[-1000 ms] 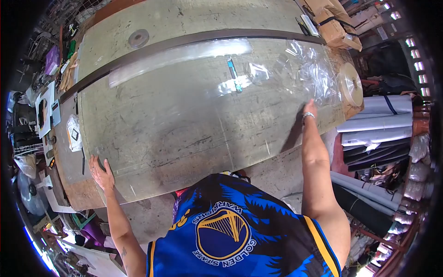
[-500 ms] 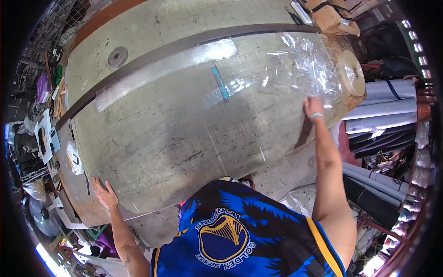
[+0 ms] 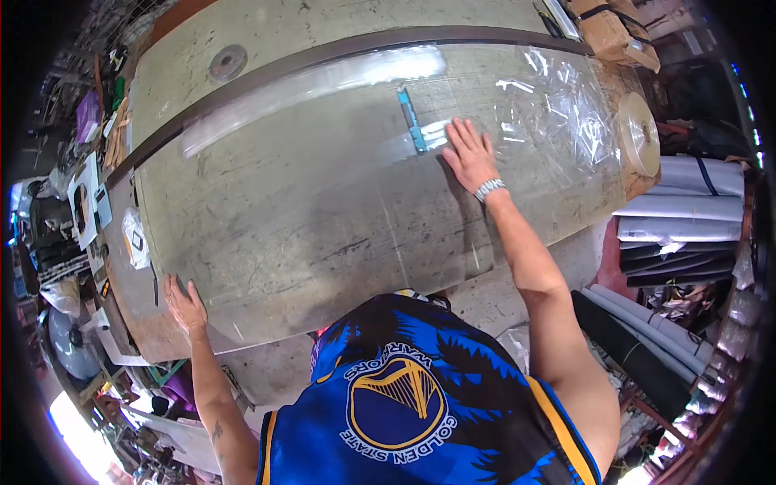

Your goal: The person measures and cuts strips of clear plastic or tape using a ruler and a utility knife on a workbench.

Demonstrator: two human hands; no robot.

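My right hand (image 3: 470, 158), with a metal-band watch on the wrist, reaches over the worktable (image 3: 315, 234) with its fingers stretched out. Its fingertips are right at a small stack of clear plastic strips (image 3: 436, 133). Across those strips lies a slim teal cutter knife (image 3: 411, 121), just left of the fingers. My left hand (image 3: 186, 305) rests flat at the table's near left corner, fingers extended and nothing in it. Right of my right hand spreads a loose heap of crinkled clear plastic pieces (image 3: 566, 121).
A long dark bar (image 3: 323, 67) crosses the table, with a long shiny plastic strip (image 3: 323, 93) along it. Beyond sits a round disc (image 3: 228, 62). A pale roll (image 3: 639, 134) stands at the right end, near a cardboard box (image 3: 618, 32). Rolled sheets (image 3: 683, 190) are stacked at the right.
My right hand has moved left and away from me, from the near edge of the plastic heap to the strips beside the knife, its fingers now spread. My left hand stays at the corner.
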